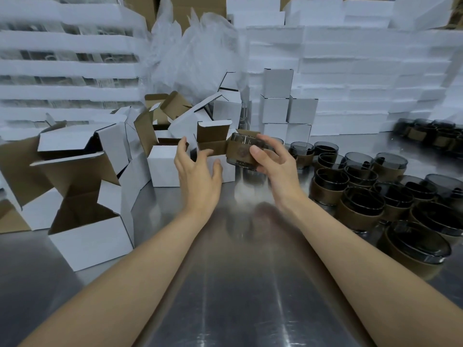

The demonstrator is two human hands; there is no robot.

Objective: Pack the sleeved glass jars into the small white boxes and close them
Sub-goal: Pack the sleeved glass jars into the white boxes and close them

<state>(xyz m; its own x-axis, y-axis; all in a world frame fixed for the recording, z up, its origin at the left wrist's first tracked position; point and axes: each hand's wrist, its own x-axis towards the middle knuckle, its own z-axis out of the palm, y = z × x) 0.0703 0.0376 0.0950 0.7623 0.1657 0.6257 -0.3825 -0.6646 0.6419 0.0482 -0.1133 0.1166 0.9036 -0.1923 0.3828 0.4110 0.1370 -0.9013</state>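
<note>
Two hands are raised over a brushed metal table (238, 284). The left hand (198, 171) is spread wide, its fingers loosely bent. Its fingertips are laid against the brown front flap of an open box (226, 171), and nothing is clasped. The right hand (273, 161) is curled around a jar (241, 152), thumb across the sleeve and fingers behind. The jar is held tilted, off the table, just right of the box and touching its flap edge.

The jar is smoky dark glass, round and squat, wrapped in a brown card sleeve with a faint round print. The box is white outside and raw brown corrugated inside, with its lid flap upright.

- Right of the box: many sleeved jars (360, 196), standing close together.
- Behind the box: closed white boxes (275, 106), stacked.
- Left of the box: more open boxes (87, 234), flaps up.
</note>
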